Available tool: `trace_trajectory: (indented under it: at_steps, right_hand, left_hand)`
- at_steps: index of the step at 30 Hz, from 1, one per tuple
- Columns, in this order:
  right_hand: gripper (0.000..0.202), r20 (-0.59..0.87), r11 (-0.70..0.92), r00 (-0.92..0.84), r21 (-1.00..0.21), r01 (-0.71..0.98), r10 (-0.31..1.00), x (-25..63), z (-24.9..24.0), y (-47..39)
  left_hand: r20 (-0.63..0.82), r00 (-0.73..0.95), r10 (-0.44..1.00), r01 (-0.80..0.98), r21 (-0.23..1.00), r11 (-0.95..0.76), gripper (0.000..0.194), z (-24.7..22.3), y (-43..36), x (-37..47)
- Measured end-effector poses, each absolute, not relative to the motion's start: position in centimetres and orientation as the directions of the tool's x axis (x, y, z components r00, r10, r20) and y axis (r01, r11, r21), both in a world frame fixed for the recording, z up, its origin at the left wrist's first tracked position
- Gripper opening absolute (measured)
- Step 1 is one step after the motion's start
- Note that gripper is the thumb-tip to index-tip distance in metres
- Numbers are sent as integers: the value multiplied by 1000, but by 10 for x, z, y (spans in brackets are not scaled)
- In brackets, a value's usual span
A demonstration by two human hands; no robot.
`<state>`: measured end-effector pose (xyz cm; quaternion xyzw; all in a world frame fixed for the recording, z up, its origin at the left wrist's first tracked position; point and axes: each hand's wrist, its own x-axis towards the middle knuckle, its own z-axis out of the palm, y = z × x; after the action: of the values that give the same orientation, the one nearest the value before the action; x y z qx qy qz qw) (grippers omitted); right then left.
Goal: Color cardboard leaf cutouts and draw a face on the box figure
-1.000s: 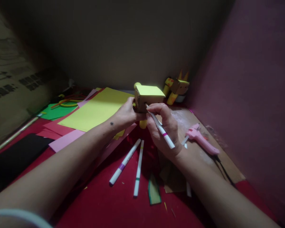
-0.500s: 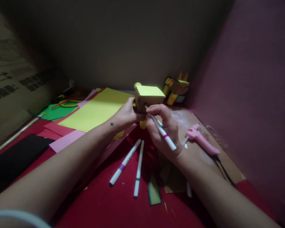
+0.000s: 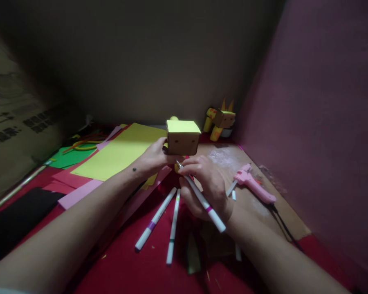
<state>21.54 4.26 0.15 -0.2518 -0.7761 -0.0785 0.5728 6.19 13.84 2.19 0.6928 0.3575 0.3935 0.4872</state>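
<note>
My left hand (image 3: 155, 157) is closed around a cardboard animal figure (image 3: 182, 142) from its left side and below. The figure's box-shaped head has a yellow paper top and two dark dots on its front face. A white felt-tip marker (image 3: 202, 200) with a magenta band is pinched in my right hand (image 3: 204, 183). Its tip points up and left, just below the head and apart from the front face. Most of the figure's body is hidden behind the head and my hand.
Two white markers (image 3: 155, 220) lie on the red cloth (image 3: 119, 265). A pink glue gun (image 3: 253, 183) rests on a cardboard sheet at right, its cord trailing forward. Yellow paper (image 3: 125, 151) and other coloured sheets lie at left. A similar spotted cardboard animal (image 3: 222, 119) stands at the back right.
My right hand has drawn the marker down, away from the box head's front face. Both dots now show uncovered. The figure stays in my left hand, and the whole view has shifted slightly.
</note>
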Motion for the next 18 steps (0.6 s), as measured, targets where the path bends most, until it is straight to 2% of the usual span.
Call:
trace_trajectory:
  at_steps: [2,4,7,10,14,18]
  right_hand:
    - [25,922,834,-115,-274,478,369,221,1,42]
    - [20,869,774,51,-464,431,492,228,0,43]
    - [11,728,683,255,-686,252,637,237,1,49]
    - [3,663,670,362,-731,129,655,244,3,57]
    - [2,614,639,438,-762,110,657,245,6,61]
    - [3,590,635,462,-769,73,662,246,9,61]
  left_hand:
    - [183,430,884,104,962,-250,47,23,137,61]
    - [177,436,883,105,964,-245,42,23,137,61]
    - [162,447,880,114,965,-236,37,24,138,62]
    - [146,431,891,121,969,-217,41,25,137,63]
    - [127,387,913,148,969,-197,53,26,136,64]
    - [48,333,942,245,960,-135,60,26,138,56]
